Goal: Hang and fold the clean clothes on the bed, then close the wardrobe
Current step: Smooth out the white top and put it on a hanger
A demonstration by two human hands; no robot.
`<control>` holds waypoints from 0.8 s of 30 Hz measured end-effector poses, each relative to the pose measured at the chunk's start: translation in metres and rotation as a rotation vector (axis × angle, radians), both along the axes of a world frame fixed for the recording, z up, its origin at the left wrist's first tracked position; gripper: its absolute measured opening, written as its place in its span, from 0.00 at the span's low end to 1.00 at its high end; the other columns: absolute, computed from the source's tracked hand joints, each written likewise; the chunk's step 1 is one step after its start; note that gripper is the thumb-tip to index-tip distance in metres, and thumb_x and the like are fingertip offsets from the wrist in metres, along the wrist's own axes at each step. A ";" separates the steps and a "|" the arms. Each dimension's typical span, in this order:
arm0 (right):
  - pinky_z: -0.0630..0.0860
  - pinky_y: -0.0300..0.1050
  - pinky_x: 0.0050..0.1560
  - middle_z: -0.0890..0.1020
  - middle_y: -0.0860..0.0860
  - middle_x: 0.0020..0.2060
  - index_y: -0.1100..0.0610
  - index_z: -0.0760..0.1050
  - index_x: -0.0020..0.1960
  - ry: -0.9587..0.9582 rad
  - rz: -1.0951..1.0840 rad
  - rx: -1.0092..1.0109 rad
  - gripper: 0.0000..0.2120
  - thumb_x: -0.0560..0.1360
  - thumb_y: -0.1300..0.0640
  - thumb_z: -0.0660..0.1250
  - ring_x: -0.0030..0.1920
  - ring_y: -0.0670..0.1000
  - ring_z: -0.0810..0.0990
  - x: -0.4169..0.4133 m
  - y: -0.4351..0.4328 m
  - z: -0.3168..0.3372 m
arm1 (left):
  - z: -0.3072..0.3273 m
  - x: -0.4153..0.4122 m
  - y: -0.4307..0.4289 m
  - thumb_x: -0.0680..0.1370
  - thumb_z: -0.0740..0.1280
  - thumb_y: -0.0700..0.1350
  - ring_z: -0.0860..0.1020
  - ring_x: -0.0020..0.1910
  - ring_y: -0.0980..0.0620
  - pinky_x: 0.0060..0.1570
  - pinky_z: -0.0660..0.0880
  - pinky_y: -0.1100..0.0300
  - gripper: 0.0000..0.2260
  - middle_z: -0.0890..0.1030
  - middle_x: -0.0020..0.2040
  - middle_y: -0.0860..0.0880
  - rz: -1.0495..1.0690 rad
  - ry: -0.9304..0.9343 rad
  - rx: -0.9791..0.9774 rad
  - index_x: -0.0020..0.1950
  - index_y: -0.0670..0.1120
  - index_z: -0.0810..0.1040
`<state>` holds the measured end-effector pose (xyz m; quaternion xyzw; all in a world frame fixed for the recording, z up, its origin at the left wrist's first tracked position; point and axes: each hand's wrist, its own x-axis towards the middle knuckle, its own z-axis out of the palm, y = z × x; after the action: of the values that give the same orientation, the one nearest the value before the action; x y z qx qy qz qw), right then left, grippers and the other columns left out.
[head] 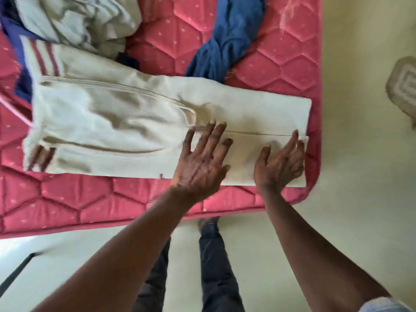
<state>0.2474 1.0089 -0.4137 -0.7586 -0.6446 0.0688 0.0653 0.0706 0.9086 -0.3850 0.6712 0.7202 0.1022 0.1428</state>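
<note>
Left grip [202,163] and right grip [281,165] press flat, fingers straight, on the leg end of the cream trousers [112,113] spread along the bed [67,199], so I judge folding barely begun, with the blue garment [227,41] and crumpled pale pile [78,19] still waiting.

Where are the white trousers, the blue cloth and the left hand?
white trousers [108,113]: head view, on the wrinkled wide part.
blue cloth [227,41]: head view, on its twisted middle.
left hand [202,163]: head view, on the back of the hand.
</note>
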 end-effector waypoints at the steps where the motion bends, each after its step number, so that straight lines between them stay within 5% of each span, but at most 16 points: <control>1: 0.60 0.65 0.75 0.58 0.58 0.81 0.48 0.49 0.84 -0.058 0.004 -0.062 0.36 0.81 0.37 0.55 0.79 0.62 0.59 0.020 0.012 -0.006 | -0.009 0.008 0.008 0.82 0.63 0.58 0.52 0.84 0.43 0.79 0.49 0.35 0.29 0.54 0.85 0.42 -0.040 0.029 0.011 0.80 0.47 0.66; 5: 0.55 0.67 0.77 0.54 0.60 0.82 0.50 0.44 0.84 -0.137 0.118 -0.177 0.43 0.78 0.26 0.47 0.81 0.64 0.53 0.065 0.042 -0.019 | -0.046 0.001 0.017 0.84 0.59 0.62 0.57 0.83 0.40 0.80 0.50 0.37 0.32 0.59 0.83 0.41 -0.038 0.117 0.068 0.81 0.43 0.65; 9: 0.66 0.56 0.62 0.72 0.62 0.70 0.59 0.53 0.83 -0.121 0.074 -0.059 0.57 0.69 0.19 0.57 0.66 0.63 0.71 0.068 0.059 -0.007 | -0.053 0.003 0.015 0.84 0.58 0.63 0.56 0.83 0.41 0.79 0.50 0.38 0.33 0.60 0.83 0.42 -0.019 0.194 0.125 0.82 0.43 0.64; 11: 0.70 0.54 0.61 0.76 0.62 0.67 0.62 0.59 0.80 0.031 0.022 -0.107 0.60 0.64 0.20 0.67 0.65 0.62 0.74 0.070 0.070 -0.002 | -0.052 0.007 0.016 0.84 0.58 0.63 0.55 0.83 0.41 0.79 0.49 0.37 0.33 0.59 0.83 0.42 -0.018 0.201 0.120 0.82 0.43 0.64; 14: 0.80 0.52 0.57 0.83 0.54 0.60 0.59 0.72 0.70 0.482 -0.127 -0.262 0.45 0.63 0.36 0.81 0.59 0.56 0.82 0.076 0.089 0.001 | -0.050 0.007 0.016 0.84 0.58 0.63 0.54 0.84 0.41 0.79 0.50 0.36 0.33 0.59 0.84 0.42 -0.019 0.223 0.076 0.82 0.43 0.63; 18: 0.83 0.53 0.43 0.86 0.48 0.42 0.56 0.82 0.49 0.675 -0.149 -0.412 0.11 0.68 0.57 0.78 0.41 0.49 0.84 0.076 0.102 0.019 | -0.042 0.010 0.020 0.83 0.59 0.62 0.55 0.83 0.40 0.79 0.51 0.35 0.33 0.60 0.83 0.41 -0.015 0.207 0.056 0.82 0.42 0.64; 21: 0.78 0.44 0.43 0.84 0.46 0.51 0.53 0.79 0.62 0.619 0.035 -0.331 0.20 0.71 0.64 0.68 0.47 0.47 0.82 0.054 0.093 0.053 | -0.037 0.014 0.022 0.82 0.60 0.62 0.56 0.83 0.40 0.79 0.51 0.35 0.33 0.62 0.82 0.41 0.002 0.188 0.045 0.81 0.42 0.65; 24: 0.78 0.43 0.39 0.84 0.44 0.53 0.43 0.71 0.72 0.498 0.243 -0.294 0.28 0.75 0.60 0.69 0.45 0.49 0.83 0.013 0.066 0.082 | -0.029 0.015 0.025 0.80 0.63 0.61 0.58 0.82 0.40 0.79 0.52 0.36 0.32 0.64 0.81 0.42 0.024 0.152 0.007 0.79 0.43 0.69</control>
<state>0.2607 1.0747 -0.3316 -0.6369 -0.6780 0.3525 0.1021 0.0854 0.9337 -0.4144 0.6690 0.7365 0.0550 0.0841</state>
